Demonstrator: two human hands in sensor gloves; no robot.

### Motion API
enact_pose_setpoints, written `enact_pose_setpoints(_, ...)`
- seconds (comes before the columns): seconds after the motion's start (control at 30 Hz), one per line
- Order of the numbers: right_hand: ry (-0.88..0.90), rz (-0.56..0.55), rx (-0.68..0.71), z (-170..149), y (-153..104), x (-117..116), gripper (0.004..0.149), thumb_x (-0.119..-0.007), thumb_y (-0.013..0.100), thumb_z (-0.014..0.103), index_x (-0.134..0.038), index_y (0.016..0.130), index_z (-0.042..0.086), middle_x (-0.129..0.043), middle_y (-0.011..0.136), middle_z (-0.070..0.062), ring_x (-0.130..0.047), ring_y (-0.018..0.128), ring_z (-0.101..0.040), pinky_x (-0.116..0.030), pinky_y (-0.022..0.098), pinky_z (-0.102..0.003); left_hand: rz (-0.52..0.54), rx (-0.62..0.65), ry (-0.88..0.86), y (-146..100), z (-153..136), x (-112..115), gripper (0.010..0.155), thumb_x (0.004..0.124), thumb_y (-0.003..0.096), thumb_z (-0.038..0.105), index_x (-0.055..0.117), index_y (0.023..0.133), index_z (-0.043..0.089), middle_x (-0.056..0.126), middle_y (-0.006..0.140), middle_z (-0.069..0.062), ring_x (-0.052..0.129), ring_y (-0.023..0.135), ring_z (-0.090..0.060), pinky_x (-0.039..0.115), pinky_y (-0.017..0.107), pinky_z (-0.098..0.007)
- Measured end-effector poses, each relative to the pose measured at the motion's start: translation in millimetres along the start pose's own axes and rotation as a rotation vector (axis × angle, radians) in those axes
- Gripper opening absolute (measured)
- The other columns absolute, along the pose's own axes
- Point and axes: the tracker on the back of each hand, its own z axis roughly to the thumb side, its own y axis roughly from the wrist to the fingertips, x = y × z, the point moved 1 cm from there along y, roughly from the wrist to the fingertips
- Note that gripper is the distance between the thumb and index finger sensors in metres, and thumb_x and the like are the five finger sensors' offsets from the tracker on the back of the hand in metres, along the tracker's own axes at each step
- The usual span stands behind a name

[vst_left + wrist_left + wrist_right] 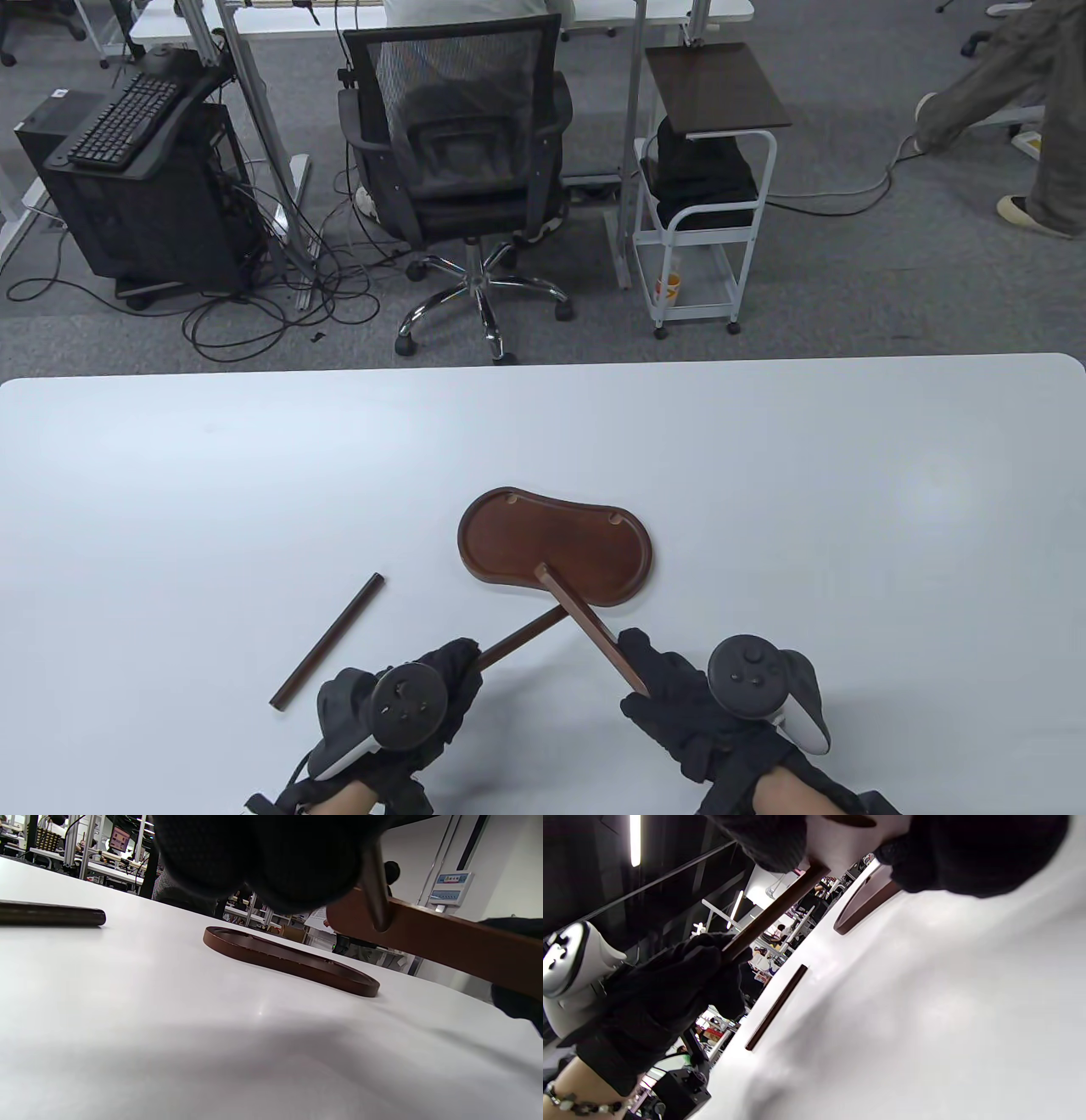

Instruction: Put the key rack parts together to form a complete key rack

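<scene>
The white table point(254, 475) is bare toward its far edge. Near the front edge, a rod point(522, 637) is gripped by the left hand point(399, 705), a flat bar point(594, 628) by the right hand point(704, 713); the tray point(556, 543) lies just beyond, a spare rod point(328, 628) left.
</scene>
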Motion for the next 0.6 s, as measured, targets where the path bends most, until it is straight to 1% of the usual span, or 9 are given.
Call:
enact_pose_setpoints(0.13,-0.053,-0.033,0.019,5.2,-1.4,-0.2,0.066,-0.071,0.058,0.034,-0.042,0.113,0.011,-0.069,0.09,-0.031,-0.089,0.05,-0.042,-0.09,0.022,-0.046,0.005,-0.001,0.005,-0.1,2.5,1.3,0.052,0.058,0.0566,0.045,0.064,0.099,0.015,0.089,0.063,0.009,0.099,0.052,-0.004,0.087,0.048,-0.035)
enact_pose_setpoints(0.27,-0.056,-0.047,0.039,8.6,-2.4,0.9,0.066,-0.069,0.058,0.035,-0.042,0.113,0.011,-0.069,0.09,-0.031,-0.088,0.05,-0.041,-0.09,0.023,-0.045,0.024,-0.009,-0.01,-0.1,1.7,-1.2,0.052,0.058,0.0566,0.045,0.064,0.098,0.015,0.089,0.063,0.01,0.098,0.052,-0.004,0.088,0.048,-0.035)
enact_pose_setpoints(0.43,-0.038,-0.04,0.035,7.0,-1.8,-0.3,0.065,-0.068,0.058,0.036,-0.042,0.113,0.011,-0.069,0.09,-0.031,-0.088,0.05,-0.042,-0.089,0.023,-0.046,0.019,-0.008,-0.034,-0.1,0.6,-0.3,0.052,0.058,0.0566,0.045,0.063,0.099,0.015,0.089,0.065,0.009,0.099,0.054,-0.005,0.088,0.049,-0.036)
enact_pose_setpoints(0.6,-0.023,-0.068,0.035,6.3,-2.6,2.5,0.064,-0.068,0.058,0.036,-0.044,0.113,0.012,-0.069,0.09,-0.03,-0.088,0.05,-0.042,-0.088,0.023,-0.046,0.028,-0.003,-0.053,-0.5,1.5,-0.9,0.052,0.058,0.0569,0.044,0.061,0.1,0.015,0.089,0.069,0.008,0.099,0.058,-0.006,0.087,0.052,-0.036)
